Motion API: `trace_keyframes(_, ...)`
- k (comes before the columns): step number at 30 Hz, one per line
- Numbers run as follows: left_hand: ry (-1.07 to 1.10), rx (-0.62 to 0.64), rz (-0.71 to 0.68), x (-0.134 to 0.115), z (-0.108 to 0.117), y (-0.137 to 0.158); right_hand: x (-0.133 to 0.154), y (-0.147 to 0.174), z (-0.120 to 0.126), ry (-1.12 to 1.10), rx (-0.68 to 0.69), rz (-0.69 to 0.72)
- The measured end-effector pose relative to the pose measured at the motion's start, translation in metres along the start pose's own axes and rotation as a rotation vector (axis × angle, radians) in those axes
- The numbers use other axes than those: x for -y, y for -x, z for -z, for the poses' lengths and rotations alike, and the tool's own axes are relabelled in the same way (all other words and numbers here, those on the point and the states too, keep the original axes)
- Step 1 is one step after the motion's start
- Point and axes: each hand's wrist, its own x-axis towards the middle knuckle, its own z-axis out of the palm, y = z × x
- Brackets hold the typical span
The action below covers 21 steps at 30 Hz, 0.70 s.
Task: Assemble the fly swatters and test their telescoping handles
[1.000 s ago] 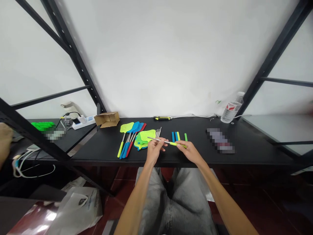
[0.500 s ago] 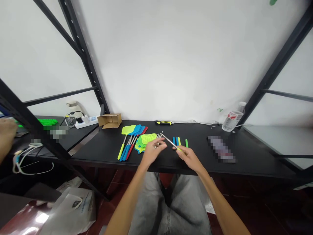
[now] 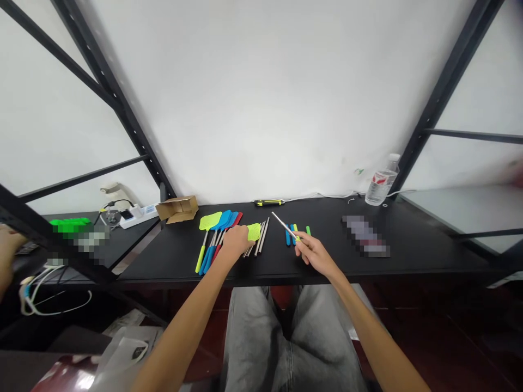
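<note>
Yellow-green, blue and red fly swatters (image 3: 208, 259) lie whole at the left of the black table (image 3: 171, 250), heads, rods and handles joined, so I judge those done. Just right of them my left hand (image 3: 237, 240) is down at a yellow-green mesh head (image 3: 254, 232), seemingly touching it, though I cannot tell whether it is closed on it. Beside that lie bare metal rods (image 3: 262, 238), and past them my right hand (image 3: 311, 250) grips a slanting rod (image 3: 283, 224) near its yellow-green handle end, the far tip bare, so this piece looks half built. Loose blue, yellow and green handles (image 3: 288, 237) lie behind and beside it without rods, so several seem left. Harder to make out: another person's hand (image 3: 6, 253) is cut off at the left edge, the overlapping blue swatters resist counting, my left hand hides whatever is under it, my right covers much of the handle, and a dark object (image 3: 365, 236) farther right is blurred into blocks
</note>
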Motion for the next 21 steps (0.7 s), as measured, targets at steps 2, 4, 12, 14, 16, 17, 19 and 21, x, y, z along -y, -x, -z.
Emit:
trace_keyframes(2, 0.005, 0.013, -0.031, -0.002, 0.004, 0.001, -0.001, -0.001, 0.001, -0.016, -0.014, 0.003)
trace_keyframes(4, 0.007, 0.008, -0.063, -0.007, 0.006, 0.003, -0.002, -0.001, 0.001, -0.019, -0.021, 0.001)
trace_keyframes(12, -0.014, -0.158, -0.017, -0.025, 0.012, 0.007, -0.002, -0.001, 0.001, -0.041, -0.043, -0.012)
trace_keyframes(14, 0.088, -0.239, 0.030, -0.023, 0.017, 0.006, -0.002, -0.001, 0.001, -0.051, -0.048, -0.018)
trace_keyframes(16, 0.327, -0.313, 0.056, -0.022, 0.018, 0.005, -0.001, -0.001, 0.001, -0.059, -0.048, -0.029)
trace_keyframes(17, 0.525, -0.344, 0.063, -0.022, 0.016, 0.004, 0.000, -0.001, 0.000, -0.059, -0.053, -0.033)
trace_keyframes(19, 1.065, -0.369, 0.074, -0.025, 0.008, 0.001, 0.002, 0.000, 0.000, -0.034, -0.075, -0.030)
trace_keyframes(21, 1.643, -0.348, 0.118, -0.033, -0.006, -0.001, 0.005, 0.001, -0.002, 0.044, -0.098, -0.007)
